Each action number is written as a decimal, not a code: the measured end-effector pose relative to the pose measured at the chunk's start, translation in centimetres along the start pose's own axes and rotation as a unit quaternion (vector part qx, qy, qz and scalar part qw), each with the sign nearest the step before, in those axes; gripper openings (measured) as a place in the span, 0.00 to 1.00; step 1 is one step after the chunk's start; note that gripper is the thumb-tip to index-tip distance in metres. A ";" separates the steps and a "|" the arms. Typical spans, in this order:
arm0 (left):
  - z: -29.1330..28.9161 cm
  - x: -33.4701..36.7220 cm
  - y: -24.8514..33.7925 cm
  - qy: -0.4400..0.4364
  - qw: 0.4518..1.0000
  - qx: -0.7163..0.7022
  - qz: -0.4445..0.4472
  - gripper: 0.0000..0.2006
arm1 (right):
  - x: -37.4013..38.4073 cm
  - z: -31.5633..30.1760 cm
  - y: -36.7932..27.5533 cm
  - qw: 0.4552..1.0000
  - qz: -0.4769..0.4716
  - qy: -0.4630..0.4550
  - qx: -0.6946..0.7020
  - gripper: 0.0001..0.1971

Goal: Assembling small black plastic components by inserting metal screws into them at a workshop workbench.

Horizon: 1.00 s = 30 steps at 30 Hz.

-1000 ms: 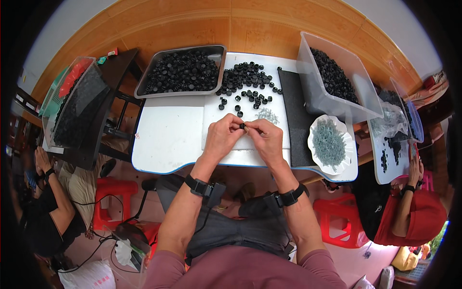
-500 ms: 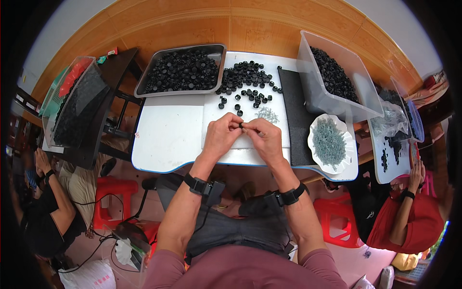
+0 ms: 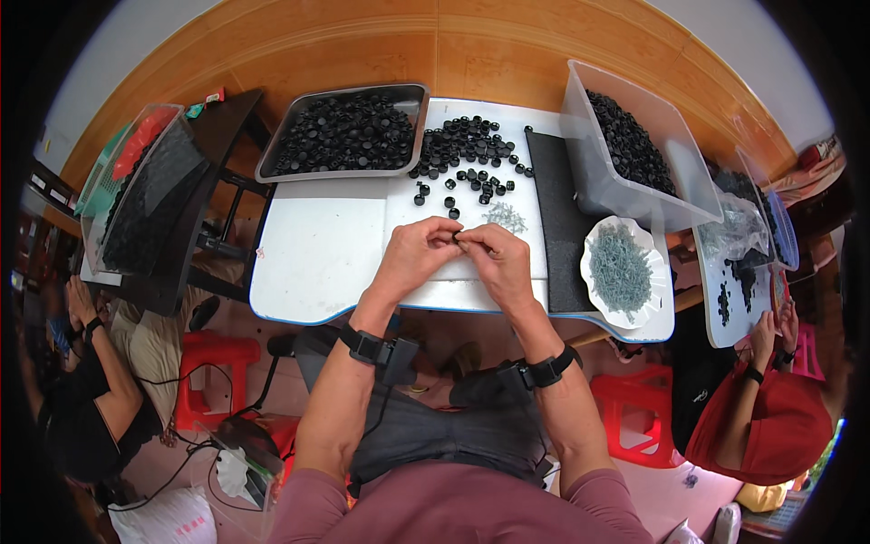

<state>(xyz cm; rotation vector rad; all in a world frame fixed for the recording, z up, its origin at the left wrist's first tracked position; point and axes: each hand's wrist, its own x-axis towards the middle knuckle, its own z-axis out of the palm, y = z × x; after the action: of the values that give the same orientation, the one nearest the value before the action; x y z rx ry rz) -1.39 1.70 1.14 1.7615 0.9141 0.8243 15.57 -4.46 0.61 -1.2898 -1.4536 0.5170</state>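
Over the front of the white table (image 3: 308, 272), my left hand (image 3: 416, 257) pinches a small black round part (image 3: 456, 237), mostly covered by the fingertips. The fingers of my right hand (image 3: 499, 261) are pinched together against the same part; whether they also hold something small is hidden. Just beyond my hands lie loose black round caps (image 3: 482, 186), with a denser group of them farther back. A little heap of thin, pale grey-green pins (image 3: 504, 217) lies beyond my right hand.
A metal tray (image 3: 353, 173) of black caps stands back left. At right, a clear plastic bin (image 3: 625, 201) of black parts and a white scalloped dish (image 3: 660, 288) of pins flank a dark mat (image 3: 557, 227). People sit at both sides, near red stools (image 3: 217, 367).
My hands stay pinched together at nearly the same spot, with slight finger movement. The person at right has leaned and shifted their hands.
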 end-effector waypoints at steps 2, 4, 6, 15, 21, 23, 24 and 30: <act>-0.1 0.1 -0.4 0.003 1.000 -0.016 0.000 0.17 | 0.1 -0.1 0.0 1.000 -0.003 -0.004 0.004 0.06; -0.2 0.1 -0.7 0.006 0.999 -0.032 -0.001 0.19 | 0.2 -0.1 -0.1 1.000 -0.018 -0.011 -0.001 0.07; -0.1 0.2 -0.3 -0.002 0.998 -0.056 -0.035 0.16 | 0.1 -0.1 0.1 1.000 -0.009 -0.013 0.012 0.07; 0.0 0.2 0.4 -0.001 0.994 -0.091 -0.055 0.13 | -0.1 -0.3 0.6 0.999 -0.004 -0.023 0.031 0.11; 0.4 -0.1 1.0 0.008 0.998 -0.020 -0.053 0.14 | -0.3 -0.4 0.5 0.979 0.103 0.079 0.159 0.10; 0.3 -0.1 0.8 0.009 0.998 -0.029 -0.048 0.14 | -0.3 -0.4 0.5 0.980 0.111 0.073 0.146 0.09; 0.3 -0.1 0.7 0.011 0.998 -0.037 -0.044 0.14 | -0.3 -0.2 0.4 0.987 0.097 0.065 0.111 0.09; 0.3 -0.1 0.6 0.015 0.997 -0.047 -0.054 0.14 | -0.2 0.1 0.5 0.996 0.061 0.053 0.046 0.09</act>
<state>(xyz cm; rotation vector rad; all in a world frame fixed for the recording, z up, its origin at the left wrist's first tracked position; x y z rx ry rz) -1.02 1.35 1.55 1.6095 0.9662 0.8121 15.71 -4.46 0.05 -1.3175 -1.2560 0.5804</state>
